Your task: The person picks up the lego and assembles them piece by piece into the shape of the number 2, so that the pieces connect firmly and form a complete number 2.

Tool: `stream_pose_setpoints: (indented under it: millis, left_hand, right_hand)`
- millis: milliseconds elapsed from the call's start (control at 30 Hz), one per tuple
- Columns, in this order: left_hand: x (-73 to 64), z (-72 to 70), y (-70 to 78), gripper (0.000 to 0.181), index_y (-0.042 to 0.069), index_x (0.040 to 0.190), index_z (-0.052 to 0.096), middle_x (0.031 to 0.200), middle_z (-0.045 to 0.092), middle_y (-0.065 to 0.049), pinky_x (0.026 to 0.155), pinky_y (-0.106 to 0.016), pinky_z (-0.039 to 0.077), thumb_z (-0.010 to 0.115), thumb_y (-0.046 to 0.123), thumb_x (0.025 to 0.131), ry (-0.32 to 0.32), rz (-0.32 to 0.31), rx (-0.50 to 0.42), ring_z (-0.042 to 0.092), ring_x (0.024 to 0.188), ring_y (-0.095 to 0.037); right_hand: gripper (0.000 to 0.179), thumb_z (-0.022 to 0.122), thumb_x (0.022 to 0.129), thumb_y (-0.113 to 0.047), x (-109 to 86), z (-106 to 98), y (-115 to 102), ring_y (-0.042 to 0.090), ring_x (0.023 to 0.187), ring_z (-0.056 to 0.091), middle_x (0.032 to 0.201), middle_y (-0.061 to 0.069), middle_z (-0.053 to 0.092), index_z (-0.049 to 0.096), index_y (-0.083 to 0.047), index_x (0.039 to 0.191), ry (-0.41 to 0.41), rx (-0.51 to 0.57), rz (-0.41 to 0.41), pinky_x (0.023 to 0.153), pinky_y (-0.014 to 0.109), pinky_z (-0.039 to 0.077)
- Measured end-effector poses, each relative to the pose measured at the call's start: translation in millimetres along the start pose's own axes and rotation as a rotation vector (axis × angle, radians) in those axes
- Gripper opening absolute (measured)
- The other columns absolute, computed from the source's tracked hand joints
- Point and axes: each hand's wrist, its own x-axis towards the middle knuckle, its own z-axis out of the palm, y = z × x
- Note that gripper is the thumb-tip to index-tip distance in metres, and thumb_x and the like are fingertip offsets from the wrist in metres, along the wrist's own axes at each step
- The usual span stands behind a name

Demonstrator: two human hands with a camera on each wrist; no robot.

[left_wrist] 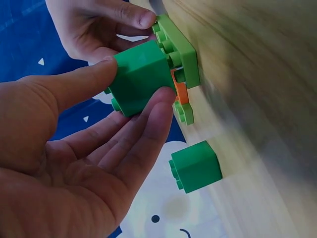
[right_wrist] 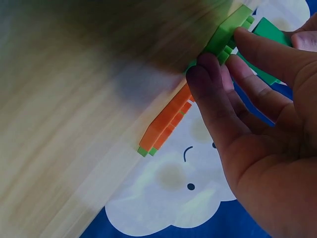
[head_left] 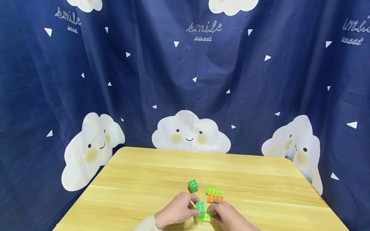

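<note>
Left hand [head_left: 179, 209] pinches green block [head_left: 200, 208] by its sides (keeps underside free, I'd guess), over lime plate [head_left: 204, 219]; can't tell if seated. Right hand [head_left: 226, 215] grips the plate down at table [head_left: 138, 189], likely steadying it.

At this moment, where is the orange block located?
In the head view, the orange block lies on the table right of centre, just beyond the right hand and directly in front of the farther light green block.
</note>
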Motion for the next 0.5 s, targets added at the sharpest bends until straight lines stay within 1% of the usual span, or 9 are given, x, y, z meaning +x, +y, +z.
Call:
stream_pose_setpoints:
  millis: [100,333,500]
  left_hand:
    - [0.1,1.2,-1.0,0.030,0.006,0.112,0.075,0.107,0.076,0.001,0.074,-0.020,0.056,0.084,0.018,0.086,-0.007,-0.001,0.006,0.068,0.076,0.001]
    - [0.8,2.3,-1.3,0.028,0.005,0.112,0.076,0.109,0.075,0.000,0.070,-0.018,0.056,0.083,0.014,0.086,-0.026,-0.007,-0.022,0.069,0.077,0.000]
    - [1.1,2.9,-0.5,0.027,0.005,0.111,0.076,0.106,0.076,0.001,0.070,-0.017,0.055,0.083,0.013,0.087,-0.034,-0.002,-0.008,0.068,0.077,0.000]
  right_hand:
    - [0.016,0.077,0.089,-0.004,0.5,-0.3,1.1,-0.005,0.079,0.050,0.099,-0.010,0.066,0.075,-0.010,0.104,-0.016,0.012,0.017,0.069,0.020,0.049]
    - [0.016,0.076,0.090,-0.004,1.3,-1.2,1.8,-0.005,0.082,0.052,0.101,-0.011,0.066,0.075,-0.012,0.104,-0.034,0.019,0.025,0.070,0.021,0.050]
    - [0.017,0.076,0.090,-0.003,1.3,-0.6,2.2,-0.005,0.084,0.053,0.101,-0.011,0.066,0.075,-0.013,0.104,-0.030,0.010,0.020,0.070,0.021,0.051]
